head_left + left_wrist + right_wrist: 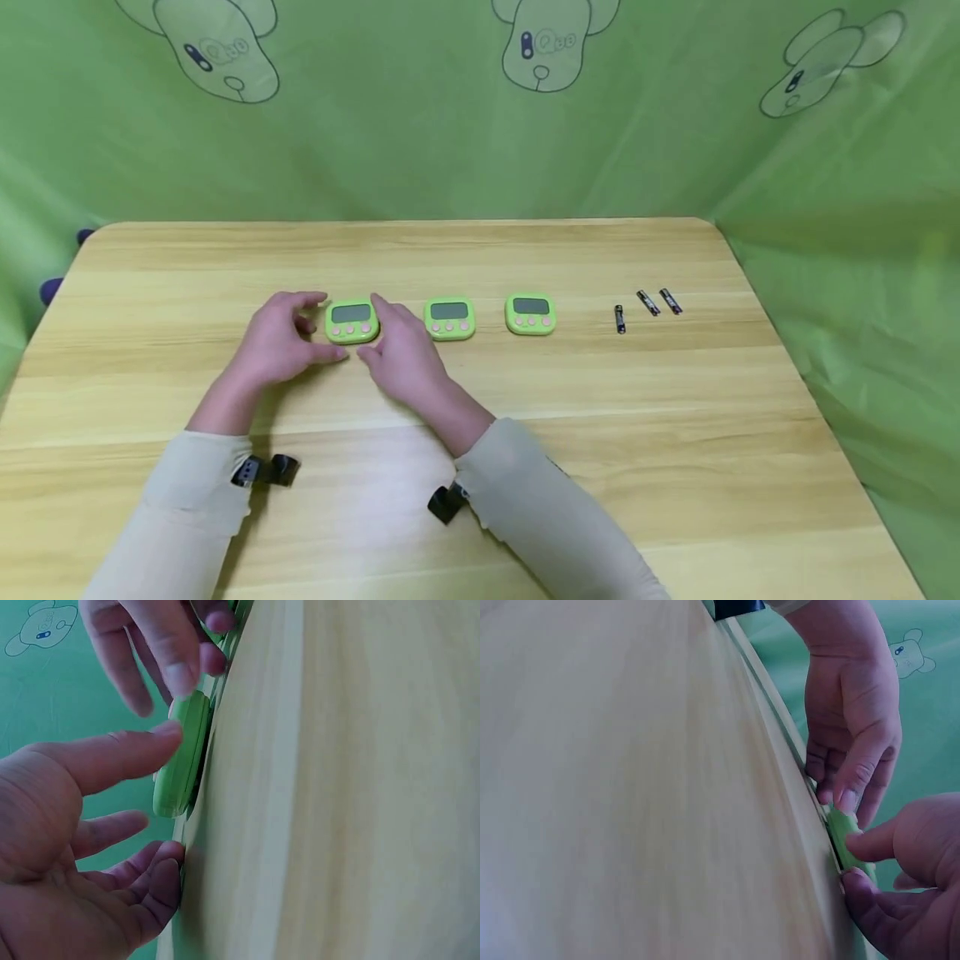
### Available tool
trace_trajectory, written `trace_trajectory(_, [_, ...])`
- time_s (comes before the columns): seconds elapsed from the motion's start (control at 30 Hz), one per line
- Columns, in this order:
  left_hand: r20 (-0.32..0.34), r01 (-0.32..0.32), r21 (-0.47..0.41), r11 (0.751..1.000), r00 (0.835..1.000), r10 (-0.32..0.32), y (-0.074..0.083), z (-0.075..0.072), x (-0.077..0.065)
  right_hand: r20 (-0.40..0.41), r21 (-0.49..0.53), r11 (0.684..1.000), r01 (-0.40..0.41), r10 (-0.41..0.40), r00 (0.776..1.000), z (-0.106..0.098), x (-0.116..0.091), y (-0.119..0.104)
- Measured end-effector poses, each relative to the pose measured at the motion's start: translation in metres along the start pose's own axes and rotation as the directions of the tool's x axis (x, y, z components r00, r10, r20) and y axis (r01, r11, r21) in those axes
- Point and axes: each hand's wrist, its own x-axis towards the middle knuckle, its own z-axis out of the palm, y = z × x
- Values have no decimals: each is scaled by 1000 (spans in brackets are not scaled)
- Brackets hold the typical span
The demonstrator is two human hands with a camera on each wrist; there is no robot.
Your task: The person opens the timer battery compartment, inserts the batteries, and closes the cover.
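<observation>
Three green digital timers lie face up in a row. The left hand (281, 340) curves around the left side of the leftmost timer (352, 322), fingers spread and slightly bent, thumb near its lower edge. On the other side, the right hand (408, 354) has its index fingertip right at the timer's upper right corner and its thumb below the lower right corner. The left wrist view shows the timer's green side (184, 761) between both hands, overlapped by the left thumb. In the right wrist view, fingertips of both hands are close about the timer (844, 836).
The middle timer (450, 319) sits just right of the right hand, and the right timer (530, 314) stands farther along. Three small dark batteries lie at the right, one battery (619, 319) apart from the others. A green curtain (420, 158) hangs behind the wooden table (675, 433).
</observation>
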Motion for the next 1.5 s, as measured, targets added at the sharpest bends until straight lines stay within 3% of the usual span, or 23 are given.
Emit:
trace_trajectory(0.17, [15,11,11,1000,1000,-11,-2,2,1,-27,-88,996,-32,29,999,6,4,-2])
trace_trajectory(0.33, [1,-7,34,999,1000,7,-2,3,2,-61,-79,997,-25,20,998,10,5,-2])
trace_trajectory(0.57, [-5,-10,31,999,1000,10,1,2,-2,-93,111,992,-56,66,994,13,1,-3])
trace_trajectory(0.8, [-57,-31,-12,999,998,30,3,2,-13,-148,281,958,66,-25,989,9,-8,-3])
trace_trajectory(1.0, [-98,-142,80,987,984,150,19,13,-22,-152,490,872,28,54,987,-3,-21,8])
trace_trajectory(1.27, [-159,-247,178,952,948,276,42,32,-37,-29,716,693,-81,145,989,-21,-45,19])
trace_trajectory(1.4, [-210,-338,227,913,899,385,48,47,-41,43,778,614,-129,153,987,-30,-56,24])
trace_trajectory(1.5, [-264,-391,246,887,853,449,52,57,-42,93,831,532,-163,157,983,-36,-62,30])
